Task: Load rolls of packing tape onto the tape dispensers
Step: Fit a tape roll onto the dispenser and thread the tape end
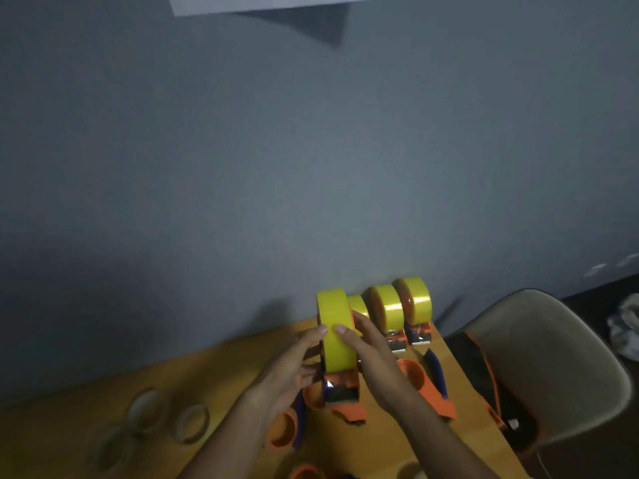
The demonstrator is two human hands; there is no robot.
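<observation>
A yellow tape roll (337, 335) stands upright on an orange dispenser (342, 392) in the middle of the wooden table (221, 371). My left hand (294, 371) grips the roll's left side, thumb on its rim. My right hand (371, 361) holds the right side, thumb on the rim too. Behind stand three more yellow rolls (385, 307) mounted on dispensers (420, 335) along the wall. An orange and blue dispenser handle (432, 385) lies right of my hands. Another orange dispenser (285, 430) sits under my left wrist.
Several empty cardboard tape cores (192, 423) lie at the table's left front. A beige chair (539, 368) with a dark bag (477, 375) stands close to the table's right edge. A grey wall (242, 167) rises directly behind the table.
</observation>
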